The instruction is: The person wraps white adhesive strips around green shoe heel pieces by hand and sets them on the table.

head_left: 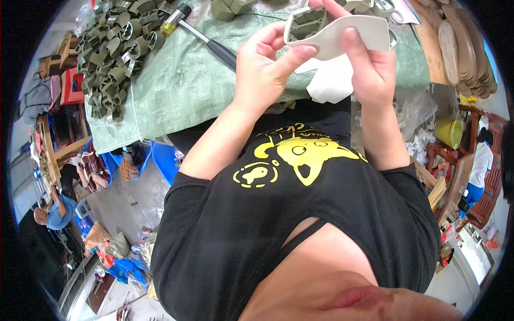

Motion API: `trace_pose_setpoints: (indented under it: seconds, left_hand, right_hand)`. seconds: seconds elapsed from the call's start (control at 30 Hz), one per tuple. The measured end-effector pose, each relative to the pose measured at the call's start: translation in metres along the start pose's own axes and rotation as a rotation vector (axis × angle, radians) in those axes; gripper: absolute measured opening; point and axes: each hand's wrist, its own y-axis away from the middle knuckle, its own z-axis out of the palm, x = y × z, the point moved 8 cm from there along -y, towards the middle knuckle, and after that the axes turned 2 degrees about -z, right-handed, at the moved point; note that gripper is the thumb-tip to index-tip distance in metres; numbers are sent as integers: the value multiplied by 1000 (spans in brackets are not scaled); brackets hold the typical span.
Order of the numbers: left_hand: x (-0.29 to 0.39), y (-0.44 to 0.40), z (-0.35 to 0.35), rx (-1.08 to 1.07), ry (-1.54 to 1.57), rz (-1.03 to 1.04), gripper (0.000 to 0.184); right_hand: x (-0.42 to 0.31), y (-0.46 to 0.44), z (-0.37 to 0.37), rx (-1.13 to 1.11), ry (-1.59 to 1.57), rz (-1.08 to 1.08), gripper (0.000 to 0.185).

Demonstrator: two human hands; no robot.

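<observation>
My left hand (267,67) grips a hollow olive shoe heel (309,27) by its side, thumb along the lower edge. Pale, smooth covering material (369,33) runs along the heel's edge and extends to the right as a flap. My right hand (373,67) pinches this flap, thumb on the near face and fingers behind. A white sheet (332,80) lies beneath both hands. Left of my left hand rests a hammer (206,43) with a black grip and a yellow-and-black head.
Many olive heels (115,51) are heaped on the green woven cloth (176,96) at the left. Stacked tan insoles (466,51) lie at the far right, near scissors (388,9). A yellow bucket (448,134) stands below. Other people are visible at both sides.
</observation>
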Motion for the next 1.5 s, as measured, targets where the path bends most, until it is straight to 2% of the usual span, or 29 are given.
trace_pose_setpoints:
  seconds: [0.07,0.17,0.27,0.33,0.37,0.47,0.53,0.63,0.7,0.77,0.83,0.9,0.97,1.07,1.13,1.17,1.23,1.4,1.5]
  left_hand:
    - [0,0,6,-44,-11,54,43]
    - [0,-1,12,-48,78,-26,49]
    - [4,-1,17,-35,101,26,55]
    - [1,-3,13,3,20,-42,58]
    - [0,-4,11,23,-21,-73,60]
    - [2,-1,12,36,-7,14,59]
    - [3,0,15,33,-19,19,57]
    - [5,-2,16,36,-13,24,59]
    - [2,-3,15,14,11,-2,61]
    - [-4,0,12,-33,45,-55,62]
    - [-6,0,11,-32,78,-81,61]
    - [-4,0,12,-46,64,-59,60]
    - [3,-2,14,-76,7,11,57]
    - [13,-11,11,-85,-107,161,60]
    - [7,-14,10,-121,24,66,66]
    - [7,-14,13,-130,61,42,67]
    - [10,-13,18,-189,23,42,70]
    - [35,-12,20,-174,-240,258,70]
    - [36,-10,17,-160,-293,280,68]
  right_hand:
    - [0,1,-7,-2,114,27,30]
    - [-12,-3,-8,-69,495,-163,31]
    - [-24,-1,6,-134,707,-282,31]
    - [-13,1,6,-129,612,-275,33]
    - [-8,0,4,-97,495,-199,33]
    - [10,7,-6,12,163,53,36]
    - [23,8,-8,155,-136,210,40]
    - [17,9,-1,174,-140,195,50]
    - [-8,0,6,412,301,-104,57]
    - [-14,-5,5,373,411,-228,62]
    - [-3,-8,-14,70,187,-171,63]
    - [10,-2,-15,71,68,-8,61]
    - [6,-1,-14,26,158,-54,53]
    - [-24,6,-2,-128,549,-483,34]
    - [-52,18,17,-241,732,-835,22]
    - [-56,18,18,-209,723,-876,29]
    - [-51,7,7,-154,585,-670,27]
    - [-27,-5,-9,-91,183,-153,17]
    - [-17,-1,-8,-137,145,-68,40]
